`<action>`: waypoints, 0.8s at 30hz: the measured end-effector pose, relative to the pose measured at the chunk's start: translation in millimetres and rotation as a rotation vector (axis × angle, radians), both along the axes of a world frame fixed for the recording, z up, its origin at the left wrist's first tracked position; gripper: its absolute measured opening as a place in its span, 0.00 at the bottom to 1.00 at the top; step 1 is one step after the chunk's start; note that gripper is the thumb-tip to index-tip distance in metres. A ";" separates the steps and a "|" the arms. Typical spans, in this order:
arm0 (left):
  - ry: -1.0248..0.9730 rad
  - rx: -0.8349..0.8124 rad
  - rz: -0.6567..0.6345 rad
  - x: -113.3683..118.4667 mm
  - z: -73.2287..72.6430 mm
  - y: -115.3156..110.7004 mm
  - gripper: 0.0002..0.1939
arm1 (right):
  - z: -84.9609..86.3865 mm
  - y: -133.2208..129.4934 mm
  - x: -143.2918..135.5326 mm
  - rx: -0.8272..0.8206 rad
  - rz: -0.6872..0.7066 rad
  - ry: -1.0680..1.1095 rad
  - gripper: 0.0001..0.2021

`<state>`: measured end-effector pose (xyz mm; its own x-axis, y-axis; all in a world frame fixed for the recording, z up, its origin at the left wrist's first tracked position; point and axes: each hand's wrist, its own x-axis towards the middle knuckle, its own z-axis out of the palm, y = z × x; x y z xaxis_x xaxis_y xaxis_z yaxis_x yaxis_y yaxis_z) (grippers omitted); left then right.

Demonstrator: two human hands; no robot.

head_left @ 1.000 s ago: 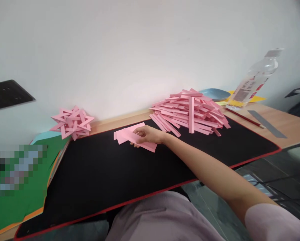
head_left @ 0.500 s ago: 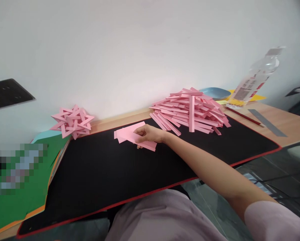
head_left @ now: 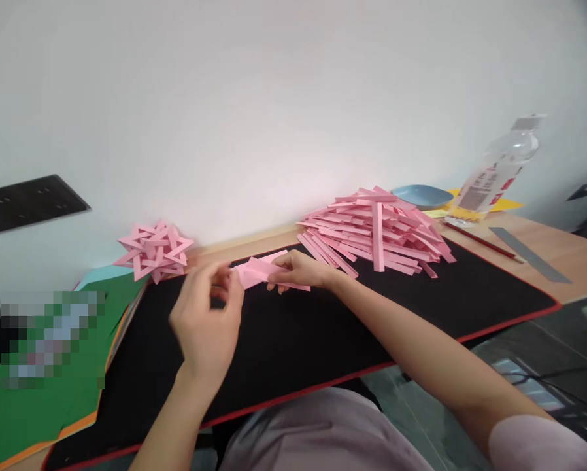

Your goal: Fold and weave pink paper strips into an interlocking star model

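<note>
Several overlapping pink paper strips [head_left: 259, 268] are held above the black mat by my right hand [head_left: 298, 269], its thumb and fingers closed on their right part. My left hand [head_left: 208, 307] is at the other end of the strips, thumb and fingertips pinched together on their left edge; its fingers are slightly blurred. Past my right hand lies a big heap of folded pink paper strips [head_left: 372, 229], with one strip resting upright against its front. A pink woven paper star ball [head_left: 157, 250] sits at the back left.
The black mat [head_left: 284, 347] has a red edge. On the left lie green and orange sheets [head_left: 68, 399]. To the right are a blue dish [head_left: 421, 196], a clear plastic bottle [head_left: 492, 173], a red pencil [head_left: 484, 242] and a grey ruler [head_left: 531, 255]. A white wall [head_left: 274, 118] stands behind.
My left hand has come into view from below and reached the left end of the pink strips. My right hand keeps its hold. The view has shifted slightly.
</note>
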<state>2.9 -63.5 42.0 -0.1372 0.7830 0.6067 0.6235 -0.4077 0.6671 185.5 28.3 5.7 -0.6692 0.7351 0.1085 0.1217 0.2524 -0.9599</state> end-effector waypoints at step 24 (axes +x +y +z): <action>-0.401 -0.643 -0.420 1.7 -51.0 47.8 0.15 | -10.2 0.6 -4.9 0.248 -0.020 -0.369 0.05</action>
<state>4.6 -15.7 -8.9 0.1317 0.9913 -0.0030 0.1741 -0.0201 0.9845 180.6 28.9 -4.5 -0.6823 0.7300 0.0399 0.4520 0.4641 -0.7618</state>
